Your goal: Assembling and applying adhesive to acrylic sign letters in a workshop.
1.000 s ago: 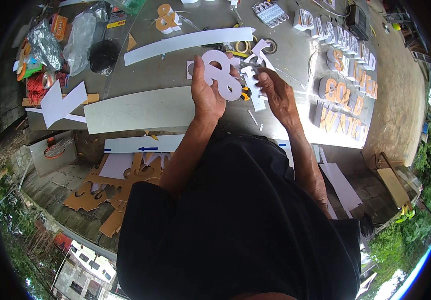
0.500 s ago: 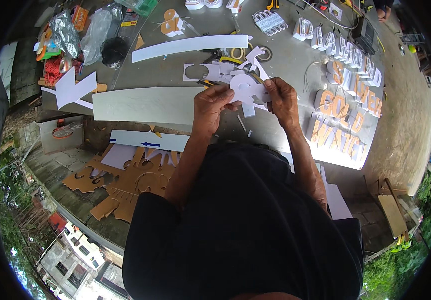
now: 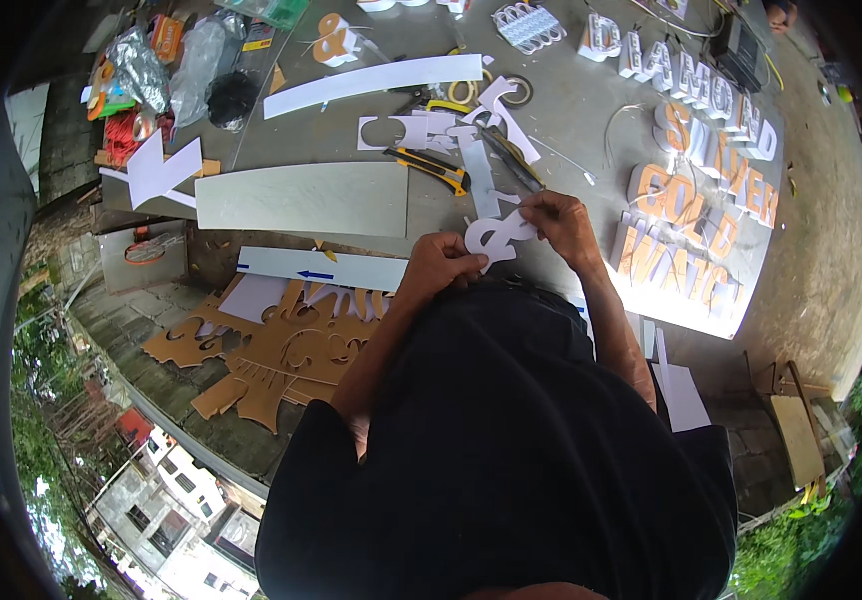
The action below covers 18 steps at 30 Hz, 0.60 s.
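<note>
Between my two hands is a white curvy sheet cutout (image 3: 491, 237), shaped like an ampersand, held near the table's front edge. My left hand (image 3: 439, 262) pinches its lower left side with thumb and fingers. The upper right end is pinched by my right hand (image 3: 559, 222). Just beyond lie a yellow-and-black utility knife (image 3: 428, 168) and a dark long-bladed cutter (image 3: 513, 160). A narrow pale strip (image 3: 476, 172) reaches from the scraps toward the cutout. Loose white offcuts (image 3: 406, 133) are scattered behind the knives.
Raised white-and-orange sign letters (image 3: 666, 195) stand in rows at the right of the grey table (image 3: 576, 140). Long white panels (image 3: 301, 203) lie left. Tape rolls (image 3: 517, 92) sit at the back. Below the left edge are brown cut-out sheets (image 3: 271, 350).
Both hands have brought the cutout down toward my body and turned it, so its open loops show. The knives and scraps behind it are now uncovered.
</note>
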Tool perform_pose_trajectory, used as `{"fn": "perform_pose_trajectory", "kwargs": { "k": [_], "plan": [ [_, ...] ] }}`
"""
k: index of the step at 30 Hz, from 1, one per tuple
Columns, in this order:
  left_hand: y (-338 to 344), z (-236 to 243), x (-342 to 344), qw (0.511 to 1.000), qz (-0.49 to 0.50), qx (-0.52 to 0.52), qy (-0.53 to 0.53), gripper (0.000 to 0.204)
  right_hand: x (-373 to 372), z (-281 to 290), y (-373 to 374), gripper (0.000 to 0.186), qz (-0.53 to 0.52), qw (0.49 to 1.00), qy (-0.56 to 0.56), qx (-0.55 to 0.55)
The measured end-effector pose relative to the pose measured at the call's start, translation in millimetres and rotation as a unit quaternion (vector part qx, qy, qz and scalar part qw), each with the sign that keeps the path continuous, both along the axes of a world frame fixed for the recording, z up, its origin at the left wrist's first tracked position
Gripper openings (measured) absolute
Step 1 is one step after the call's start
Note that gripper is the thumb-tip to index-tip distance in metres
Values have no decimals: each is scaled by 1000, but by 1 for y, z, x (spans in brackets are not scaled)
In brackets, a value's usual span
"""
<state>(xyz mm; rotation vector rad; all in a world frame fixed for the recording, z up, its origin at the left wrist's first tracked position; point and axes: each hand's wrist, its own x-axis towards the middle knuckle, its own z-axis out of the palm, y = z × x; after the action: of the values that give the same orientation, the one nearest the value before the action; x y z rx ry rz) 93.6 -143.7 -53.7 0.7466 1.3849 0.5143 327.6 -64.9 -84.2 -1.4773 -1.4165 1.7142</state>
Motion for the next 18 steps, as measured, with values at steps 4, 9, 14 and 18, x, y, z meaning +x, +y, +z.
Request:
{"fn": "perform_pose_trajectory", "kwargs": {
  "k": [4,9,14,18],
  "plan": [
    [16,-9,6,999,-10,20,-23,20,3,4,3,15,-41,997,-47,41],
    [36,-9,1,989,-27,70,-124,22,-1,6,-1,17,-108,992,-44,49],
    [45,-18,-22,992,-41,87,-86,17,-23,13,-20,44,-179,968,154,-82],
    [46,-19,-29,992,-42,88,-78,15,-45,7,-41,40,-156,958,197,-137]
  ]
}}
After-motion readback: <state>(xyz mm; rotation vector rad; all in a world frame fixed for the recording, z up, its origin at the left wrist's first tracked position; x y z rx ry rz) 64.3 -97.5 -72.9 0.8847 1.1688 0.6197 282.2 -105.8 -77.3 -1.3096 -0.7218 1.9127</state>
